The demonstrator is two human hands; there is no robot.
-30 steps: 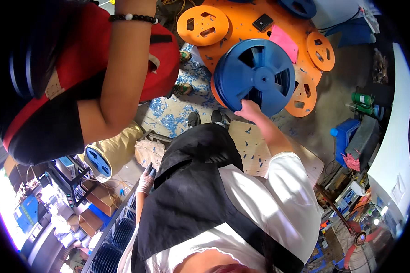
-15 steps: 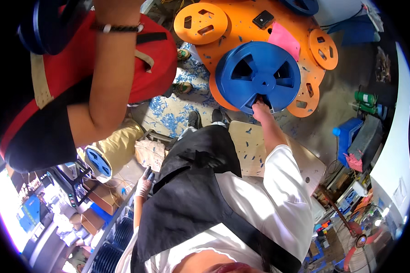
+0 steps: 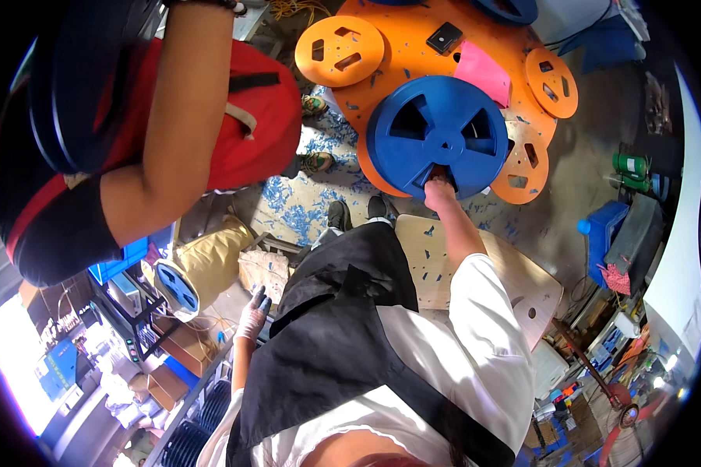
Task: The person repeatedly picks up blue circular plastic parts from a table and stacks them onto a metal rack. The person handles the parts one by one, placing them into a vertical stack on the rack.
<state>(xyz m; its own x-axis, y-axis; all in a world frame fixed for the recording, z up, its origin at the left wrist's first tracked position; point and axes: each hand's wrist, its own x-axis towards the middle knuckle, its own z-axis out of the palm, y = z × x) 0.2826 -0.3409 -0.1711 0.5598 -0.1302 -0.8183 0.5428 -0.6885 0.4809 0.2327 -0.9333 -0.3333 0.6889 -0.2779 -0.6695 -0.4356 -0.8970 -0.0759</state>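
Note:
A large blue plastic reel (image 3: 420, 124) with wide cutouts lies on the orange round-lobed table (image 3: 409, 47). My right hand (image 3: 440, 193) reaches into the reel's near cutout and grips it there; the fingertips are hidden inside. By my left hip hangs my left hand (image 3: 253, 315), in a white glove with dark fingertips, empty and with fingers apart. Close to it is a crumpled pale brown bundle (image 3: 265, 268). On the left, a person in red and black (image 3: 249, 124) stands with one arm raised beside a dark blue reel (image 3: 74, 101).
Orange slotted discs (image 3: 339, 50) ring the table, where a pink sheet (image 3: 483, 74) and a small black box (image 3: 445, 37) lie. Blue scraps litter the floor. A wooden board (image 3: 483, 265) stands at my right. A fan (image 3: 627, 416) is at the lower right. A yellowish sack (image 3: 214, 261) sits left.
The reel under my right hand has shifted slightly left and down. My left hand's fingers have spread a little. The other person's dark blue reel has come lower and nearer.

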